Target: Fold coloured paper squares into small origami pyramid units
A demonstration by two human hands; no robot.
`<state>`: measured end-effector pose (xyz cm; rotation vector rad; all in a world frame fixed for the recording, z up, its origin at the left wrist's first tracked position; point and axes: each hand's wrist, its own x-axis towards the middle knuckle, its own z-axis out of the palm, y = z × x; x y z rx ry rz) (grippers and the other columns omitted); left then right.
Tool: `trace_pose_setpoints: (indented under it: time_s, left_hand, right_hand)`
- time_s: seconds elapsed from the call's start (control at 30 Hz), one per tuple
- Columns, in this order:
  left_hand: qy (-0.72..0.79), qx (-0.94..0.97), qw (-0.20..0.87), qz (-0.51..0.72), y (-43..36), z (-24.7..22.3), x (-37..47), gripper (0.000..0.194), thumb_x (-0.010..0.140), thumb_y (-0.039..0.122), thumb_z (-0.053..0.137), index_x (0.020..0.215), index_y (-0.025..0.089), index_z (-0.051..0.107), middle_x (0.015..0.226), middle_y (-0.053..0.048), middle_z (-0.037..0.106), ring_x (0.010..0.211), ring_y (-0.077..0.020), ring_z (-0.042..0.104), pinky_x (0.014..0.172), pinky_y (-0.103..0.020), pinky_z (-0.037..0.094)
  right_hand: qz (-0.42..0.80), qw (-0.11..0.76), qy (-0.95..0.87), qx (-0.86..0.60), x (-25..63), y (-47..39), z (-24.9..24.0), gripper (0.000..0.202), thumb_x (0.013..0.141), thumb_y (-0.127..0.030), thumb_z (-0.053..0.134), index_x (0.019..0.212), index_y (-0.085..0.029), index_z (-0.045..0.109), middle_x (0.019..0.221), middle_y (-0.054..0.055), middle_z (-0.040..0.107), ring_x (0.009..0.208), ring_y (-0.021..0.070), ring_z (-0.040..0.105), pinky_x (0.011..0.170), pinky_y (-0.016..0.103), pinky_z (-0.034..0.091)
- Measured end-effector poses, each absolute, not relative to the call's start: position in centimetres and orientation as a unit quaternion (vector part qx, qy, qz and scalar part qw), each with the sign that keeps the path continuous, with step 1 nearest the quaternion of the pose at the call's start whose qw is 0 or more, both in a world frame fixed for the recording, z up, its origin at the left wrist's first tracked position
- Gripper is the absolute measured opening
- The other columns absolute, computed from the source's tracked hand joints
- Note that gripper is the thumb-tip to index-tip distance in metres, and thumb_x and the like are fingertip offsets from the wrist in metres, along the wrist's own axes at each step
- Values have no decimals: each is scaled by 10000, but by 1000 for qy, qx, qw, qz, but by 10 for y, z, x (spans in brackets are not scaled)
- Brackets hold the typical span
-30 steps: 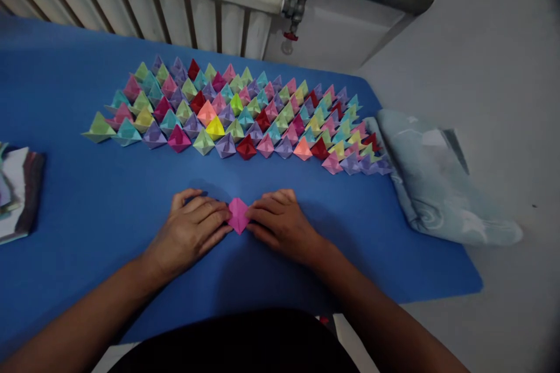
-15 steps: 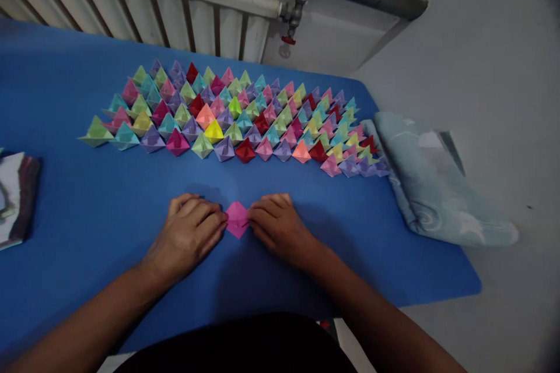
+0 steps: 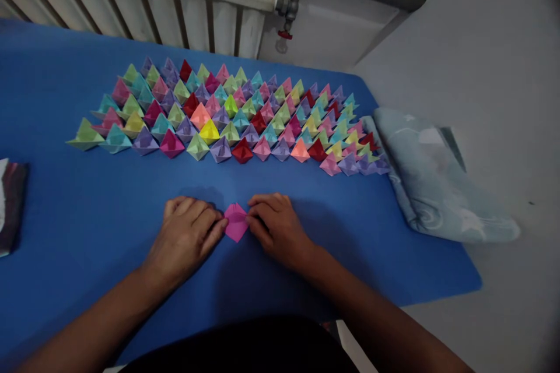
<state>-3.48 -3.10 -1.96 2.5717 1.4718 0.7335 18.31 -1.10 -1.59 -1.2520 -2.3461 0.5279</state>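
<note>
Between my two hands is a small magenta paper boat [image 3: 237, 222], low over the blue table. My left hand [image 3: 186, 233] pinches its left corner between thumb and fingers. On the other side, my right hand [image 3: 280, 227] grips the right corner with its thumb and curled fingers. The boat's pointed top faces away from me and its lower edge points toward my body. Beyond my hands, several rows of folded paper boats [image 3: 209, 130] in pink, green, purple, red, blue and yellow stand close together.
A folded pale blue-green cloth [image 3: 420, 175] lies at the table's right edge. On the far left is a dark-edged item [image 3: 13, 204], partly cut off. Behind the blue table [image 3: 131, 198] are a white radiator [image 3: 131, 6] and a pipe with a red valve [image 3: 285, 34].
The magenta boat's folds look more spread and its top tilts differently between my fingers. My right fingers have shifted slightly. The view has moved a little to the right.
</note>
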Motion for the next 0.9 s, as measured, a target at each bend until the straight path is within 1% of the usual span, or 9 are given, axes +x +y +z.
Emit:
trace_pose_setpoints:
  time_s: [0.1, 0.3, 0.4, 0.5, 0.67, 0.83, 0.9]
  left_hand:
    - [505, 831, 40, 227, -30, -20, -33, 331, 1011, 355, 451, 800, 195, 649, 751, -31, 657, 748, -222, 582, 786, -423, 382]
    - [511, 830, 37, 223, -29, -21, -33, 343, 1009, 361, 437, 782, 203, 640, 742, -31, 651, 729, -218, 564, 772, -425, 382]
    - [509, 831, 32, 222, -29, -22, -33, 366, 1015, 373, 423, 776, 196, 636, 741, -39, 653, 734, -231, 568, 764, -432, 380]
    - [506, 833, 30, 221, -29, -23, -34, 358, 1014, 380, 435, 782, 194, 635, 751, -43, 658, 748, -238, 573, 764, -430, 376]
    - [490, 839, 41, 231, -29, -24, -35, 290, 1002, 385, 481, 887, 195, 667, 838, -49, 690, 808, -239, 601, 789, -421, 381]
    - [482, 838, 41, 254, -28, -25, -35, 269, 996, 393, 504, 938, 197, 679, 873, -53, 705, 823, -231, 621, 792, -409, 391]
    - [479, 838, 40, 257, -28, -26, -36, 261, 990, 400, 517, 950, 195, 673, 875, -56, 705, 823, -230, 622, 799, -409, 395]
  right_hand:
    - [192, 214, -840, -460, 181, -11, -17, 134, 961, -236, 546, 891, -190, 650, 1096, 78, 702, 1002, 204, 603, 902, 371, 400]
    - [183, 196, -839, -474, 179, -11, -17, 118, 950, -212, 538, 883, -191, 633, 1114, 86, 687, 1013, 209, 592, 898, 375, 405]
    - [192, 208, -832, -478, 178, -11, -17, 122, 953, -214, 530, 885, -195, 630, 1102, 76, 692, 993, 204, 596, 894, 372, 409]
    - [194, 222, -825, -482, 178, -12, -18, 83, 940, -229, 559, 922, -190, 631, 1081, 82, 698, 984, 212, 604, 886, 369, 417]
    - [196, 250, -819, -478, 179, -13, -21, 115, 939, -255, 580, 1007, -192, 648, 1117, 95, 698, 1030, 219, 612, 917, 382, 429]
    - [208, 261, -815, -474, 179, -12, -21, 118, 948, -274, 584, 968, -198, 673, 1079, 70, 708, 1003, 196, 629, 901, 369, 436]
    - [209, 268, -809, -480, 179, -12, -21, 127, 942, -290, 599, 983, -198, 676, 1094, 75, 705, 1015, 200, 628, 904, 374, 439]
